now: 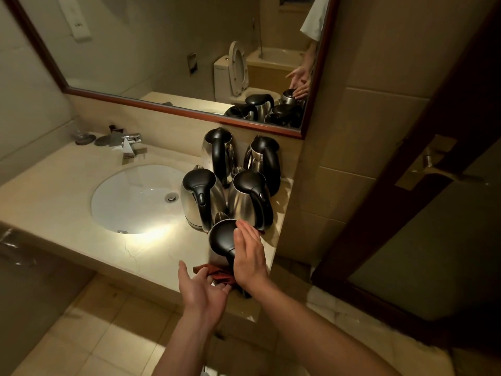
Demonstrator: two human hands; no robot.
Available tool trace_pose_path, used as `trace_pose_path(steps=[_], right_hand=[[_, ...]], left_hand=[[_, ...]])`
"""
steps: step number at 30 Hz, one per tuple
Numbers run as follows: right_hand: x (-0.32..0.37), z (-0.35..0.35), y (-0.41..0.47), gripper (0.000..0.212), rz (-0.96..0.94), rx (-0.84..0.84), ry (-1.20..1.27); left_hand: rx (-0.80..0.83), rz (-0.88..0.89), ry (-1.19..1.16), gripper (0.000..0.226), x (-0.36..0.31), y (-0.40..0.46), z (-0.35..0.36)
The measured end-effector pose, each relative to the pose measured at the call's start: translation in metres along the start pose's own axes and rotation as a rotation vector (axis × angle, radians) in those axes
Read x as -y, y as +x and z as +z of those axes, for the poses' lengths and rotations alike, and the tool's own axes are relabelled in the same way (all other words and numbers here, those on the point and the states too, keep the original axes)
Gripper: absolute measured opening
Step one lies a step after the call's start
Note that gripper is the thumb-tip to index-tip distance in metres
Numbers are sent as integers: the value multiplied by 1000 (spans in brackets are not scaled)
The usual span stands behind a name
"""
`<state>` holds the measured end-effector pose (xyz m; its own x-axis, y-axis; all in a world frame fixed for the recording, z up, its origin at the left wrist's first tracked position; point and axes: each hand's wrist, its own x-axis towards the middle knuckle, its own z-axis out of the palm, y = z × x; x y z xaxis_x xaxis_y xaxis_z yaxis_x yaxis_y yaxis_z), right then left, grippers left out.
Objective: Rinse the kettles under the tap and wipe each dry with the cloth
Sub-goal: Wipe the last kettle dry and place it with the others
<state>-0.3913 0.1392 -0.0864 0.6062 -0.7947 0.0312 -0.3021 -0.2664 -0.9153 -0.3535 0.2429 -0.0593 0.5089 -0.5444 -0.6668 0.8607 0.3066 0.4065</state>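
Observation:
Several steel kettles with black lids and handles stand on the counter to the right of the sink. The nearest kettle (pixel 221 240) sits at the counter's front edge. My right hand (pixel 249 256) lies over its lid and handle with fingers straight, touching it. A dark red cloth (pixel 221 275) is bunched at the foot of that kettle. My left hand (pixel 203 290) is open, palm up, with its fingertips at the cloth. Two kettles (pixel 202 199) (pixel 250 199) stand just behind, and two more (pixel 219 153) (pixel 264 158) against the wall.
The white sink basin (pixel 130 202) is set in the beige counter (pixel 54 202), with a chrome tap (pixel 130 143) at its back. A framed mirror (pixel 162 50) hangs above. A wall and dark door (pixel 406 213) close off the right side. Small dishes (pixel 85 138) sit near the tap.

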Motion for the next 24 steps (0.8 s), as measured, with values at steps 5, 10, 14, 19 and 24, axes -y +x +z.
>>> trace_pose_path(steps=[5, 10, 14, 19, 24], right_hand=[[2, -2, 0, 59, -3, -31, 55], [1, 0, 0, 68, -13, -65, 114], [3, 0, -1, 82, -18, -72, 135], [5, -1, -2, 83, -18, -70, 122], [5, -2, -3, 80, -5, -70, 145]], left_hand=[[-101, -16, 63, 87, 6, 28, -11], [-46, 92, 185, 83, 9, 25, -15], [64, 267, 271, 73, 9, 11, -19], [59, 297, 444, 68, -3, 26, -19], [60, 214, 580, 78, -26, 47, -23]])
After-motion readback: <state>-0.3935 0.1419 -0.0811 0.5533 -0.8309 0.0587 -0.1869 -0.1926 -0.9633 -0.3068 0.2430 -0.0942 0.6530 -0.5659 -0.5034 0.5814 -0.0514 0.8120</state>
